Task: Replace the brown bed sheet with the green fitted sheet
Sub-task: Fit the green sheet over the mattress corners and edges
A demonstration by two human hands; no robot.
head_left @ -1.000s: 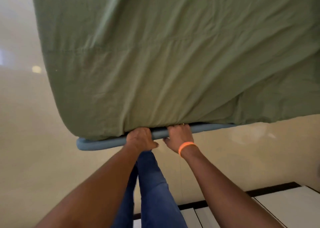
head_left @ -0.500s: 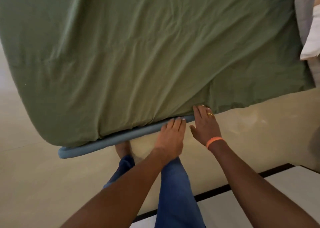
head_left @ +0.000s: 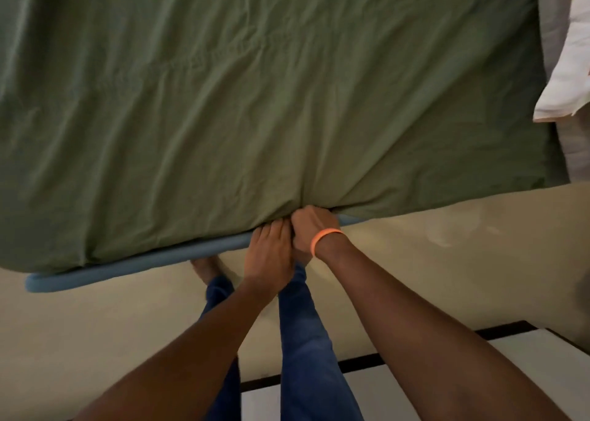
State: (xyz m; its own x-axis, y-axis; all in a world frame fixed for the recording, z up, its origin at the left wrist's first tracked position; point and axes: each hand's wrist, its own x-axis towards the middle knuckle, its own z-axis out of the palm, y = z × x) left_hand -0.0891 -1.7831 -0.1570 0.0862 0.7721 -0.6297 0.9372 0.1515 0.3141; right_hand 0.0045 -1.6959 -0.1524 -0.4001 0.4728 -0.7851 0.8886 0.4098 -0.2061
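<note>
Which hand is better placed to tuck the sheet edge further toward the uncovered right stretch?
Right, probably. The right hand already grips the green sheet hem nearest that stretch of the blue bed edge; the left hand sits beside it, farther left.

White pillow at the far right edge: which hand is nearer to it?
Right. The right hand, with the orange wristband, grips the green sheet at the bed's edge, on the side towards the white pillow. The left hand sits just beyond it, farther from the pillow.

a bedroom in a home: a bed (head_left: 134,265) under a green fitted sheet (head_left: 255,101), white pillow (head_left: 568,69) far right, tiled floor (head_left: 447,261).
</note>
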